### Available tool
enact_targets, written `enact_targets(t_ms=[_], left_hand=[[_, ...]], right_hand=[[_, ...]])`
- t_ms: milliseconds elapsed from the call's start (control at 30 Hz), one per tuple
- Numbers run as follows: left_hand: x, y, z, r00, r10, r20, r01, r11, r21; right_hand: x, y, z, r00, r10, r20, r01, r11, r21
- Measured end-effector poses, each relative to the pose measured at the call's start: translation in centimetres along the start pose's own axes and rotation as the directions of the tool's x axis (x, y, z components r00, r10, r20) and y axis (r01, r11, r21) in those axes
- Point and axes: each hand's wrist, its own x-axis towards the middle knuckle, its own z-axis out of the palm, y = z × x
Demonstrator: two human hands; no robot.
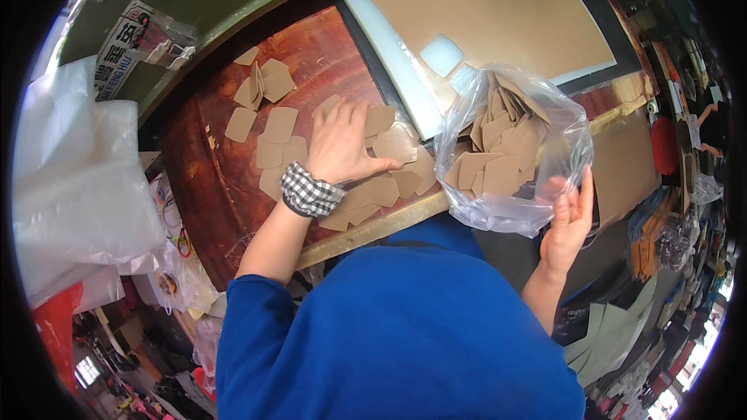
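Tan, rounded-square card-like pieces (281,124) look light, stiffish — best gripped by edges; left hand (340,144) splayed over them, right hand (568,225) touching clear plastic bag (573,126) — grip unclear.

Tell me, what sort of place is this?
Probably a workshop or small factory: loose, rounded-square brown card-like pieces lie on a worn reddish-brown tabletop, similar ones crowd a clear plastic bag, and a large, flat tan sheet lies beyond.

Blue top (405,334), wide blue sleeve (253,315), gathered black-and-white checked wristband (311,190)
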Motion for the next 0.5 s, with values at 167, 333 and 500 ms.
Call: enact_targets(t_ms=[167, 333, 500], left_hand=[[1.8, 0.6, -0.4, 0.999, 0.02, -0.036, -0.024, 0.992, -0.121], [0.5, 1.7, 0.3, 0.937, 0.241, 0.253, -0.27, 0.959, 0.088], [-2.5, 0.5, -0.6, 0.93, 0.342, 0.137, -0.353, 0.933, 0.065]], right_hand=[[-2.2, 1.0, 0.8, 0.99, -0.042, -0.138, -0.003, 0.952, -0.307], [-3.3, 1.1, 0.2, 0.981, 0.186, -0.045, -0.192, 0.959, -0.207], [-4.3, 1.5, 1.1, 0.987, 0.142, 0.074, -0.137, 0.988, -0.068]])
